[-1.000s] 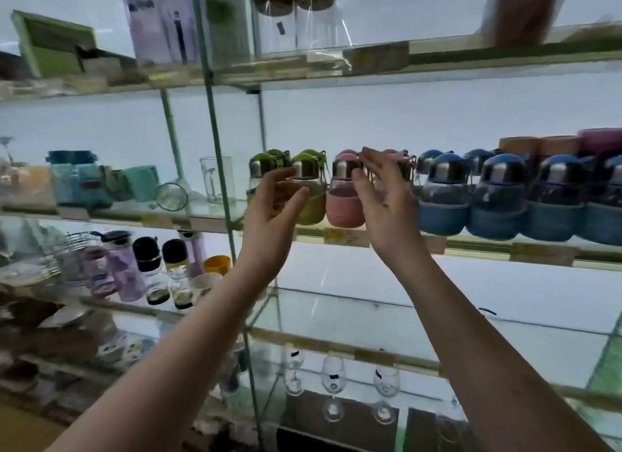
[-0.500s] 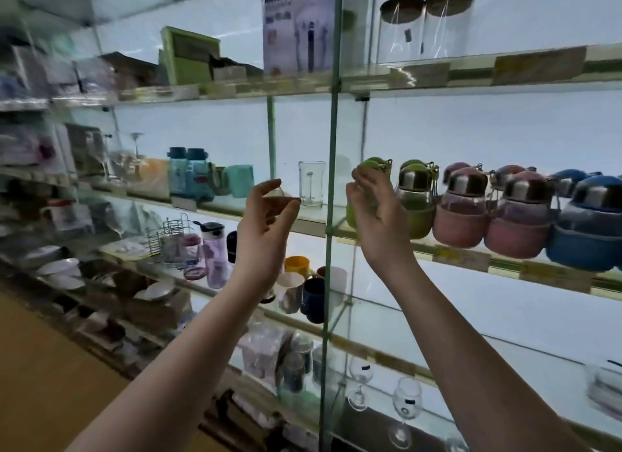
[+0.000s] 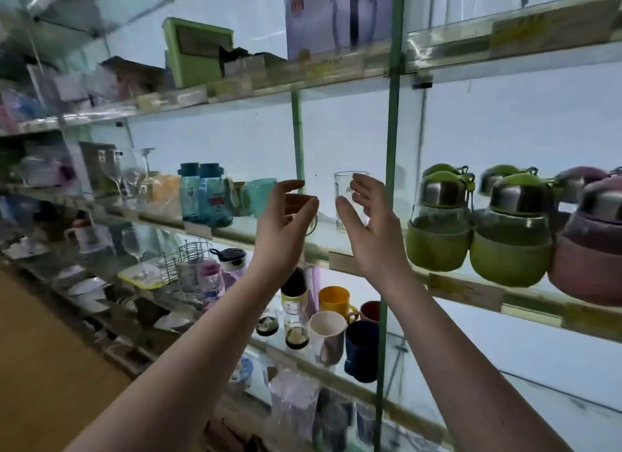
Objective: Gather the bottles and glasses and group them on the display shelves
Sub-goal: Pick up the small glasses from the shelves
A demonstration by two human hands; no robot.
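A clear drinking glass (image 3: 343, 186) stands upright on the middle glass shelf (image 3: 323, 239). My right hand (image 3: 370, 229) is raised just in front of it, fingers apart, empty. My left hand (image 3: 284, 229) is raised to the left of the glass, fingers curved and apart; a small round glass (image 3: 311, 223) lying on its side shows behind its fingers. Green bottles (image 3: 437, 229) with steel caps stand to the right past a green upright (image 3: 390, 169), then pink bottles (image 3: 592, 249). Two blue bottles (image 3: 205, 196) and a teal cup (image 3: 262, 196) stand to the left.
Stemmed wine glasses (image 3: 116, 175) stand far left on the same shelf. On the shelf below are mugs (image 3: 328, 334), small dark-capped bottles (image 3: 295, 313), a wire rack (image 3: 188, 266) and plates. Boxes (image 3: 198, 51) fill the top shelf. A wooden floor (image 3: 40, 367) lies lower left.
The view has swung left along the shelf. Both hands left the green and pink bottles and now hover either side of the clear glass.
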